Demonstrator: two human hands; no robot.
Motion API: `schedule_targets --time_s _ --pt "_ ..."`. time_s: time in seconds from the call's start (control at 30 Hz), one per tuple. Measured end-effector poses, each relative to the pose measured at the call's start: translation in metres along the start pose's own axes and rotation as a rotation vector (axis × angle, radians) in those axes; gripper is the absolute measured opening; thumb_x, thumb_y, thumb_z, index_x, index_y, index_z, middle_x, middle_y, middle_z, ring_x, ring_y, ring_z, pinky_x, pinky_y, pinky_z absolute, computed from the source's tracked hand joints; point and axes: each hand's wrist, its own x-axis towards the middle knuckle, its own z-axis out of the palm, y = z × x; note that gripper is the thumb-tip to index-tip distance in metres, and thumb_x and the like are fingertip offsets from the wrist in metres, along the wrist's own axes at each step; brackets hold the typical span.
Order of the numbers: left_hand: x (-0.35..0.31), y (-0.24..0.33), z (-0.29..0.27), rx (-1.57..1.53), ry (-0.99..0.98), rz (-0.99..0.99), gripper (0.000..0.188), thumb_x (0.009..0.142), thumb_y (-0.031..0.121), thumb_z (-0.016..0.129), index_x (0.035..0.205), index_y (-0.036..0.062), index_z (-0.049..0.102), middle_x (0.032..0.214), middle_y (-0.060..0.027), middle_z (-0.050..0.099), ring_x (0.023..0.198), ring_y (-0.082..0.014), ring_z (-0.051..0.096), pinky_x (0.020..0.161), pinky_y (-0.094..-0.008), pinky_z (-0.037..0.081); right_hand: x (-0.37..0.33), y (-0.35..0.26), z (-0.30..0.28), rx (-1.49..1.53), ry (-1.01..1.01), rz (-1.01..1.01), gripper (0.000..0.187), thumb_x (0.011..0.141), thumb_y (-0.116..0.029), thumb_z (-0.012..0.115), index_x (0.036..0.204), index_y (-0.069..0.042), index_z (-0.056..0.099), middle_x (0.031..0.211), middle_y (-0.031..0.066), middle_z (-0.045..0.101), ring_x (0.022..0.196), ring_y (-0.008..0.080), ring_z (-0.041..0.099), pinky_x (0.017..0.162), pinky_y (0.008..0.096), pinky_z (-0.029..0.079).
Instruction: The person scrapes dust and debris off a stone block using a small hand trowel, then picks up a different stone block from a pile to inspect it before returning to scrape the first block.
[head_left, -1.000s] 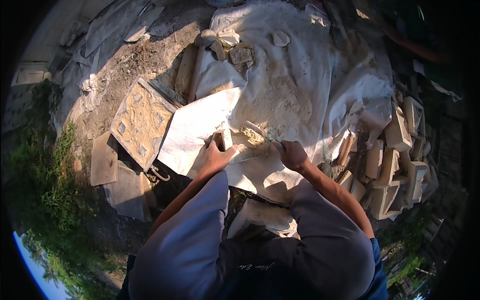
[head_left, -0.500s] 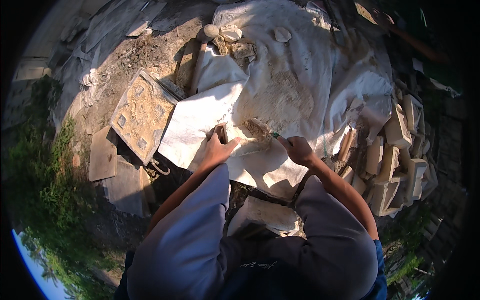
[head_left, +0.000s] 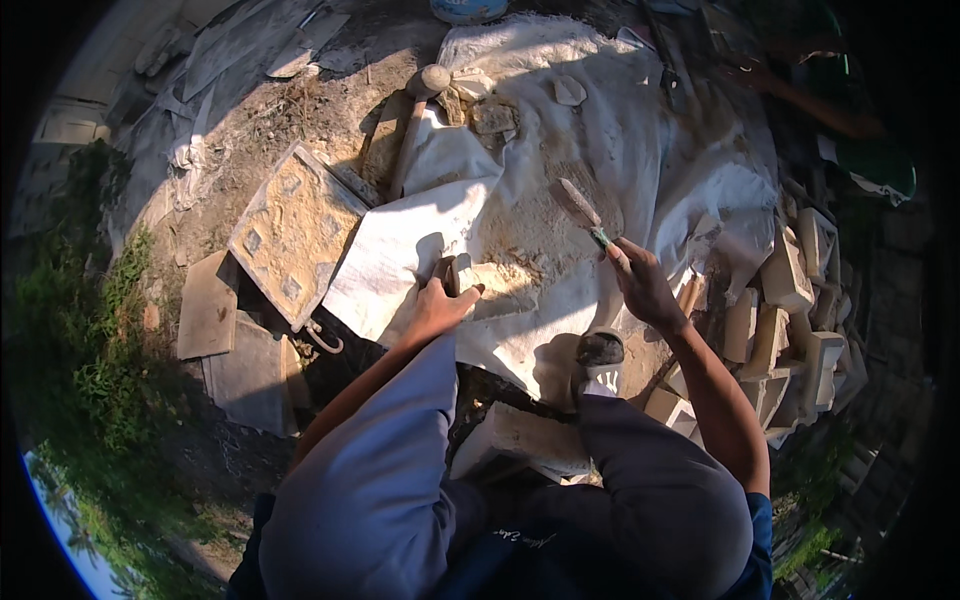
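Observation:
My right hand (head_left: 645, 288) is closed around the handle of a narrow trowel (head_left: 580, 204). Its blade is crusted with pale grit and tilts up and away to the left, above the white sheet (head_left: 380, 245). My left hand (head_left: 440, 303) grips a small brown upright piece (head_left: 453, 275) on the sheet; fingers hide part of it, and I cannot make out its kind. Its thumb reaches right, along the edge of a pale, sandy patch (head_left: 505, 290). Beyond this patch, a wide heap of tan sand (head_left: 545, 225) is spread over the sheet.
A mallet (head_left: 428, 84) with a rounded head lies beyond the sheet's left side near several stones (head_left: 494, 117). A sand-covered square slab (head_left: 292, 235) sits left. Hollow pale blocks (head_left: 790, 265) are stacked right. Another block (head_left: 525, 438) rests between my legs. Another person's arm (head_left: 830, 112) shows at far right.
My right hand has lifted the trowel out of the sand, up and to the right. The left hand stays at nearly the same spot. My right shoe has come into sight.

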Motion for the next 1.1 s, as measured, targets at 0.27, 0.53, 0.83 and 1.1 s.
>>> schedule_targets --time_s 0.27,0.53,0.83,1.1 --pt "-0.002 -0.001 0.006 -0.122 0.072 0.171 0.083 0.079 0.045 0.078 0.138 -0.0026 0.046 0.122 -0.0248 0.063 0.115 -0.0328 0.062 0.1 -0.0405 0.047 -0.008 0.062 0.052 -0.059 -0.136 0.195 0.034 0.1 -0.03 0.057 0.092 0.002 0.062 0.074 0.0241 0.063 0.073 0.0398 0.065 0.067 0.0449 0.047" --pt "0.005 -0.019 0.011 -0.218 0.057 0.301 0.08 0.078 0.043 0.078 0.139 0.0025 0.046 0.119 -0.0246 0.065 0.111 -0.0357 0.064 0.096 -0.0412 0.05 -0.011 0.047 0.077 -0.06 -0.181 0.078 0.033 0.1 -0.032 0.057 0.092 -0.001 0.065 0.076 0.0263 0.065 0.077 0.0464 0.064 0.069 0.0508 0.048" --pt "0.002 -0.015 0.008 -0.138 0.088 0.141 0.08 0.079 0.04 0.079 0.14 0.0014 0.045 0.125 -0.0238 0.062 0.118 -0.0334 0.06 0.102 -0.0421 0.045 0.005 0.062 0.084 -0.211 -0.184 0.061 0.044 0.102 -0.038 0.051 0.084 0.0 0.064 0.075 0.0272 0.063 0.073 0.0484 0.061 0.067 0.0528 0.048" --pt "-0.006 0.007 0.005 -0.168 0.084 0.221 0.079 0.08 0.039 0.077 0.141 0.002 0.045 0.128 -0.0246 0.061 0.121 -0.0348 0.059 0.103 -0.042 0.045 0.006 0.111 0.114 -0.433 -0.029 -0.109 0.047 0.102 -0.039 0.05 0.079 -0.002 0.065 0.071 0.0284 0.062 0.071 0.0492 0.062 0.066 0.0554 0.048"
